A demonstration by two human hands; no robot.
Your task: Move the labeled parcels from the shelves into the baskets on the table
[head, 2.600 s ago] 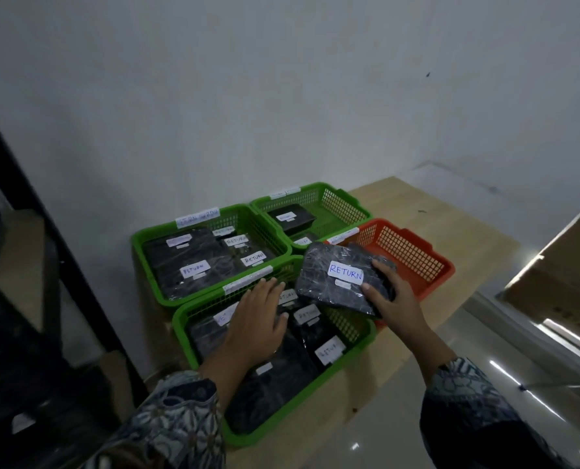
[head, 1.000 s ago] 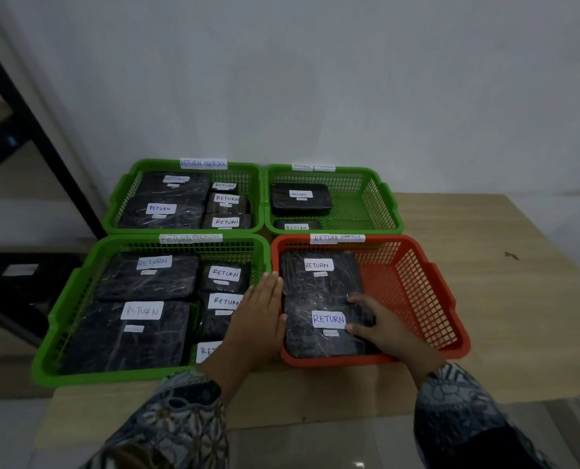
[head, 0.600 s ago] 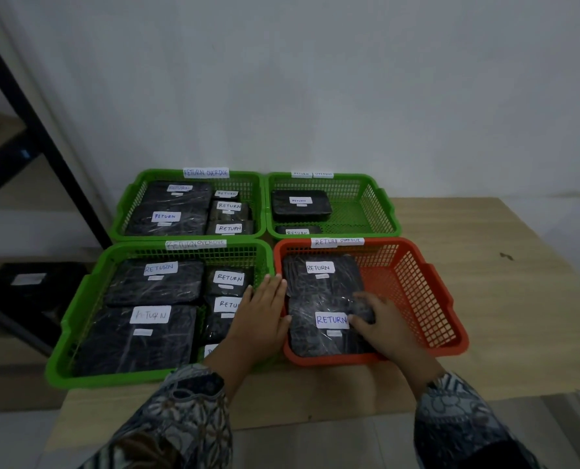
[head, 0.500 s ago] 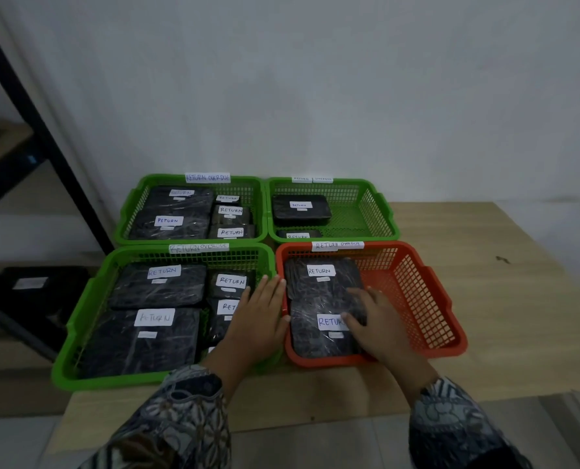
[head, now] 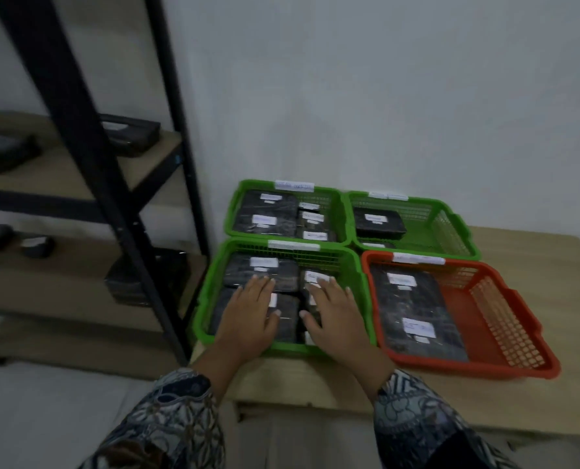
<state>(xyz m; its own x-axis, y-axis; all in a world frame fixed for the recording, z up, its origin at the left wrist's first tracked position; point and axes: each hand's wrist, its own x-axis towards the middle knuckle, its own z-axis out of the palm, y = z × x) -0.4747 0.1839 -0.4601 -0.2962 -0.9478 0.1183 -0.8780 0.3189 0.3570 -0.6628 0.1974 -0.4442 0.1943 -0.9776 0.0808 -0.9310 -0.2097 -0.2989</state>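
Since half a second ago, the right hand [head: 336, 316] has been drawn out of the orange plastic lattice basket [head: 518, 370]. It is now held flat beside the left hand [head: 248, 319] over the near green plastic lattice basket [head: 200, 313], at 9 o'clock of the orange one. Both grips are open, with straight fingers, and nothing is held. The black film-wrapped flat parcel [head: 420, 299] with a white paper label is left in the orange basket, at its 6 o'clock end.

More dark parcels [head: 129, 133] are seen on the pale wooden shelves [head: 140, 174], at 9 o'clock of the light wooden desk [head: 552, 265]. Their film looks smooth and wrinkled, so a parcel could probably be lost from a loose grip while it is carried. The green basket seems almost full. A parcel added there may be left above the thin rim and slide off. The labels are blurred here, so a wrong basket could be chosen if they are not read closely.
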